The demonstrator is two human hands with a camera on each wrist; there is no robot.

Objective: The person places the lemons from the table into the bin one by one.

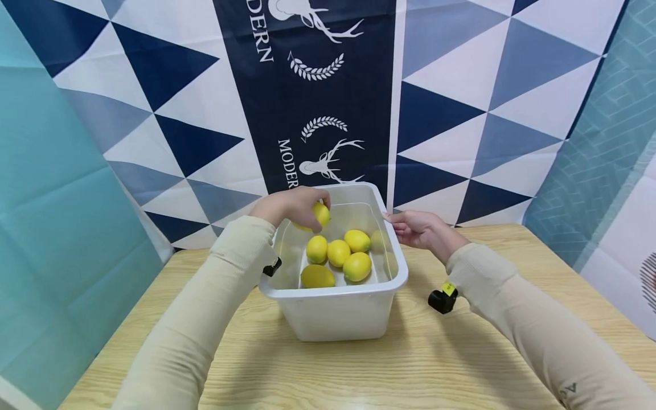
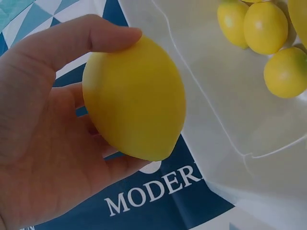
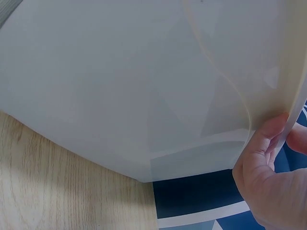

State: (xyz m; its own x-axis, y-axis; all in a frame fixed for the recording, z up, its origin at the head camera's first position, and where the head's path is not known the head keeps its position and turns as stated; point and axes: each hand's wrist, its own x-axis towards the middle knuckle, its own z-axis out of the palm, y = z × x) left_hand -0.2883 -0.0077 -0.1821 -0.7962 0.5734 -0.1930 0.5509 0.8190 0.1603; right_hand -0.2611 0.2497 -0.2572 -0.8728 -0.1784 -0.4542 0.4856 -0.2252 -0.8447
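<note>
A lemon [image 2: 136,98] is held in my left hand [image 1: 302,206], thumb on one side and fingers curled behind it. In the head view that hand is over the left part of a white plastic tub [image 1: 333,319]. Several more lemons [image 1: 357,267] lie on the tub's floor, mostly toward its near side. My right hand [image 1: 417,228] grips the tub's right rim near the far corner. Up close in the right wrist view, thumb and fingers pinch the rim from the outside, against the tub's pale wall [image 3: 120,86].
The tub stands on a light wood table [image 1: 435,364]. Right behind it hangs a patterned cloth [image 1: 328,97] with navy, blue and white shapes. Teal cloth [image 1: 66,199] closes off the left side, and another teal panel [image 1: 589,188] stands at the right.
</note>
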